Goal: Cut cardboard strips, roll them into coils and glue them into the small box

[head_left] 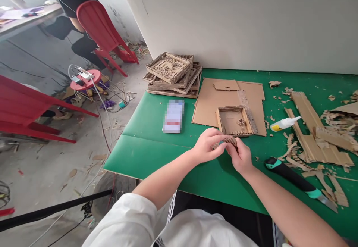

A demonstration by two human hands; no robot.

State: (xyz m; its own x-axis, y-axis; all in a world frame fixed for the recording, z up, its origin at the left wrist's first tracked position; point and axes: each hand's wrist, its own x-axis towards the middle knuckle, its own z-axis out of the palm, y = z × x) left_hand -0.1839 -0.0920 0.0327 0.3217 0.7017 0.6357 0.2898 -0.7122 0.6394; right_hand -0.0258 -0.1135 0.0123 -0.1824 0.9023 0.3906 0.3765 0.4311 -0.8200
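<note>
Far off to the left of the hands, past the table edge, stand red chairs (103, 30) with another person (72, 0) seated at one, and cables lie on the floor. Nearer, left of the hands, a blurred white packet (173, 116) lies on the green table (145, 146), and beyond it sits a stack of cardboard trays (173, 73).

The left hand (207, 144) and the right hand (240, 157) meet just above the table, both pinched on a small cardboard strip (231, 141) held between the fingertips. The strip looks light and thin, corrugated, likely to bend or crush if squeezed hard; a light pinch at each end seems the safest hold.

Just beyond the hands a small open cardboard tray (233, 120) rests on a flat cardboard sheet (207, 105). To the right lie a glue bottle (283, 124), then a knife (296, 181) with its blade bare and pointing away, near the right forearm, and a heap of scraps (321, 142).

Open room lies left of the hands and toward the near table edge; the right side is crowded, and the blade is the thing to steer round.
</note>
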